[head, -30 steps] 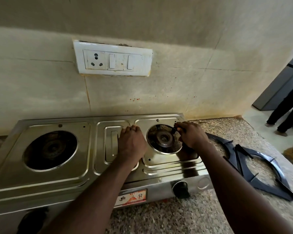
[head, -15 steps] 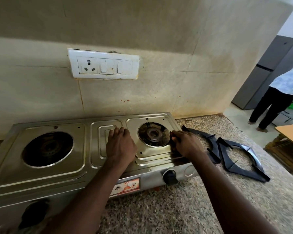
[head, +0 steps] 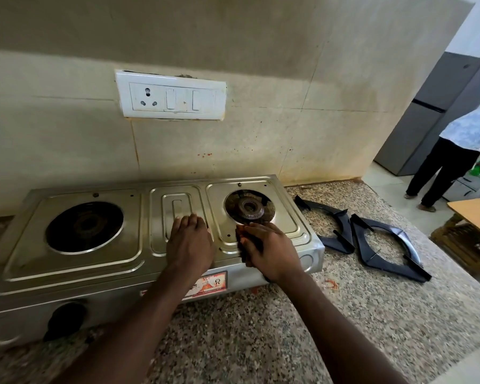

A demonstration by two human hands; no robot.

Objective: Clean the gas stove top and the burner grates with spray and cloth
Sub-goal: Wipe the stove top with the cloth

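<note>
A steel two-burner gas stove (head: 75,267) stands on the granite counter against the wall, with both grates off. The right burner (head: 250,207) and left burner (head: 85,227) are bare. Two black grates (head: 336,225) (head: 385,245) lie side by side on the counter right of the stove. My left hand (head: 190,242) rests flat on the stove's middle panel, holding nothing. My right hand (head: 272,250) presses a small dark cloth (head: 251,243) onto the steel just in front of the right burner. No spray bottle is in view.
A black knob (head: 65,318) sticks out of the stove's front at the left. A switch plate (head: 172,95) is on the wall above. At the right, beyond the counter's end, a person (head: 449,159) stands by a grey fridge (head: 427,106) and a wooden table (head: 477,212).
My right hand has slid from the right burner's far rim toward the stove's front edge. My left hand stays on the middle panel. The view has swung right.
</note>
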